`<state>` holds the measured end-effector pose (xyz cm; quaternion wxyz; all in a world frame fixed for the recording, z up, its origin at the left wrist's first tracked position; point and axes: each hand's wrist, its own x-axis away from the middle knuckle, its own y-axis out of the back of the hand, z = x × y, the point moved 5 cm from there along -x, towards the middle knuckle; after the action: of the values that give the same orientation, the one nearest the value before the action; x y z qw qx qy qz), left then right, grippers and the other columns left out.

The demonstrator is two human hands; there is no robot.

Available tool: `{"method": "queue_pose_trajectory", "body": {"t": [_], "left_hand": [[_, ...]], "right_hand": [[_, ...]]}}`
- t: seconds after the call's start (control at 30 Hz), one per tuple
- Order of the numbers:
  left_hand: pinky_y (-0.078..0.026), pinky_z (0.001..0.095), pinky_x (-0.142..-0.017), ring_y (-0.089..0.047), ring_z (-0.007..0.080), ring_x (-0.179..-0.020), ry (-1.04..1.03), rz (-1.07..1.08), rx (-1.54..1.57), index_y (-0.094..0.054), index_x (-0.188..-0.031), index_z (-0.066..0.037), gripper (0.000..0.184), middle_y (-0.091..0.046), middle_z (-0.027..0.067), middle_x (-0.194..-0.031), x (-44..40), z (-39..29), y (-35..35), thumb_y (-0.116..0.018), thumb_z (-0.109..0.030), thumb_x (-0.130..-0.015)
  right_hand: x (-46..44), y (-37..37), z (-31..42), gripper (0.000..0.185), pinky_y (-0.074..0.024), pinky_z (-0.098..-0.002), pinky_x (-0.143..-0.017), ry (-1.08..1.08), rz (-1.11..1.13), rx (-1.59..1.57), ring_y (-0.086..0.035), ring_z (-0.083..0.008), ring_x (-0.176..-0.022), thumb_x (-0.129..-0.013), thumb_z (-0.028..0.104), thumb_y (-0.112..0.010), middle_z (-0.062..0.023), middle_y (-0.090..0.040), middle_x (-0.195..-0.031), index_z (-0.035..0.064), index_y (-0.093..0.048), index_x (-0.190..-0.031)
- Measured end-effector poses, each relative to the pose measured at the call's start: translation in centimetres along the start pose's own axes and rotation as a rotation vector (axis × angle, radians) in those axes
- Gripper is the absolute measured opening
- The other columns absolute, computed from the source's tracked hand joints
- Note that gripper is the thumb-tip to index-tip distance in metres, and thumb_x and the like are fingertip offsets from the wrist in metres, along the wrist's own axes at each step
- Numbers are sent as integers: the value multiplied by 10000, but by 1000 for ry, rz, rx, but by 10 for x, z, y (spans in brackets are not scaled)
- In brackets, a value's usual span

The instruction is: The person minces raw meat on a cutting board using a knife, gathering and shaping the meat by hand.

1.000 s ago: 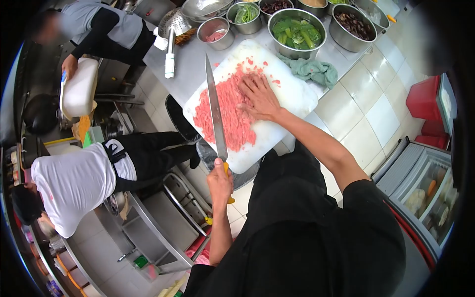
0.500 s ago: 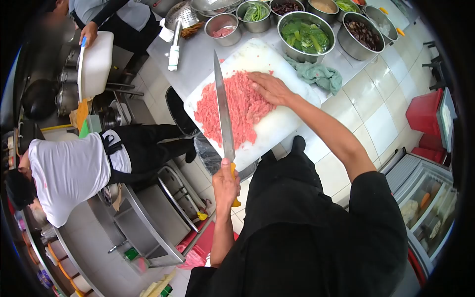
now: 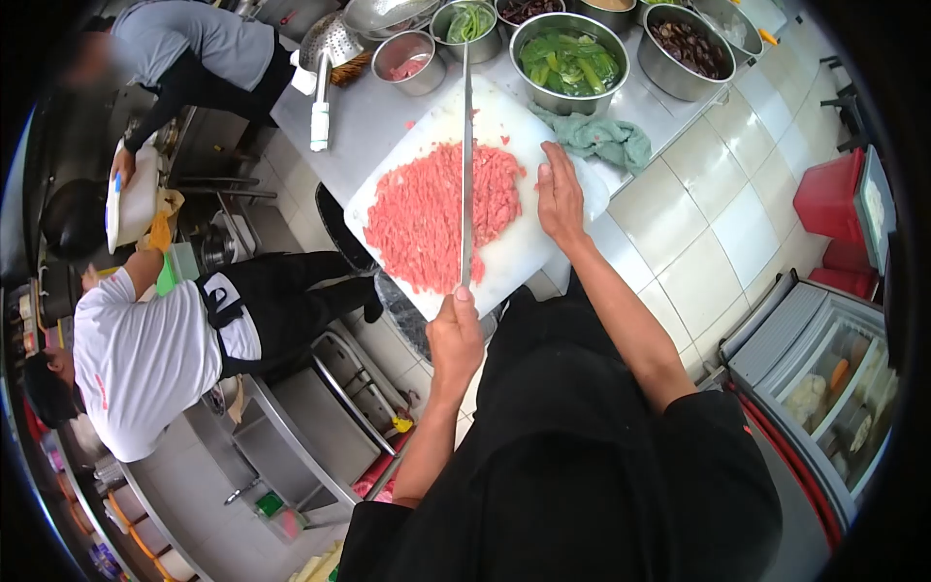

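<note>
My left hand [image 3: 455, 337] is closed around the handle of a long knife [image 3: 467, 184]. The blade points away from me, edge-on, across a flat pile of chopped raw meat [image 3: 417, 209]; whether it touches the meat, I cannot tell. Under the pile lies a white cutting board [image 3: 514, 262], with small meat scraps near its far side. My right hand [image 3: 560, 194] is at the board's right edge, just off the meat, holding nothing, its fingers stretched out. The knife's handle is hidden in my left fist.
Beyond the board stand a bowl of green vegetables in water [image 3: 570, 66], a bowl of dark pieces [image 3: 687, 53] and a small meat bowl [image 3: 409, 63]. A green cloth [image 3: 606, 139] lies at the right table edge. Two co-workers, one in a white shirt [image 3: 150, 354], stand left.
My right hand has lifted off the meat and moved right to the board's edge. The knife has swung to the right and turned edge-on. The white-shirted co-worker has raised an arm.
</note>
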<state>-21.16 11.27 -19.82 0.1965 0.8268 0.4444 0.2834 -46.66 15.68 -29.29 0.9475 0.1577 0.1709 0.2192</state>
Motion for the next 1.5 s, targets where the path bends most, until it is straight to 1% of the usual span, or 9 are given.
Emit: {"method": "queue_pose_trajectory", "body": {"t": [0.13,0.27,0.4,0.43,0.53,0.67,1.1,1.33,1.5], "left_hand": [[-476,553,-698,-628,543,-766,-3,150,-366,-631,-819,79,642,-623,344,-736,-28,53,-41,-390,-467,-1059],[-458,564,-690,-612,552,-761,32,107,-193,-604,-814,77,631,-600,353,-727,-6,-16,-11,-383,-459,-1063],[-460,558,-692,-608,555,-777,-54,65,-74,-595,-811,83,642,-598,357,-733,-6,23,-37,-380,-468,-1061],[-467,549,-695,-622,544,-785,-21,124,-303,-592,-803,90,667,-601,363,-739,-15,35,-44,-370,-483,-1061],[-473,540,-699,-638,525,-782,131,206,-288,-593,-806,90,677,-612,359,-747,-11,12,-30,-359,-492,-1063],[-477,535,-703,-650,506,-769,-20,80,-30,-616,-787,92,712,-626,342,-734,6,-19,-15,-373,-523,-1050],[-474,559,-736,-650,524,-855,89,125,-379,-645,-827,84,681,-617,371,-794,-31,45,-23,-364,-491,-1059],[-480,542,-740,-635,528,-807,57,-8,-12,-649,-807,71,695,-648,332,-775,-10,7,7,-347,-502,-1060],[-502,479,-713,-664,396,-729,189,120,-346,-674,-896,71,684,-639,247,-699,-40,62,-5,-359,-517,-1050]], "right_hand": [[-2,-3,-3,514,-327,-450,-1158,6,-17,-66,-429,-402,-1374,-1075,370,-358,-236,-494,-1439,-2,-486,-1406],[-2,4,-1,536,-356,-443,-1132,-5,-26,-89,-448,-412,-1358,-1075,395,-343,-249,-467,-1464,13,-472,-1427],[-5,1,-2,543,-368,-438,-1116,23,-37,-65,-454,-410,-1357,-1077,404,-329,-254,-463,-1468,19,-468,-1435],[-4,1,0,541,-361,-437,-1121,2,-31,-104,-448,-412,-1361,-1078,398,-329,-253,-465,-1465,15,-468,-1433],[-5,1,-7,541,-347,-435,-1131,45,-66,-89,-435,-415,-1369,-1078,391,-330,-251,-470,-1460,2,-468,-1427],[-3,5,-2,554,-334,-436,-1140,29,-55,-85,-426,-419,-1375,-1079,396,-328,-253,-469,-1461,-17,-462,-1423],[-5,-2,0,499,-329,-428,-1148,64,-90,-20,-447,-415,-1358,-1082,331,-328,-253,-495,-1436,-21,-492,-1394],[-4,2,2,509,-329,-434,-1147,47,-77,-5,-431,-419,-1372,-1083,350,-331,-257,-490,-1440,-13,-489,-1402],[-13,-1,-3,505,-328,-438,-1147,82,-96,-11,-421,-418,-1382,-1082,345,-338,-256,-479,-1453,-12,-485,-1407]]}}
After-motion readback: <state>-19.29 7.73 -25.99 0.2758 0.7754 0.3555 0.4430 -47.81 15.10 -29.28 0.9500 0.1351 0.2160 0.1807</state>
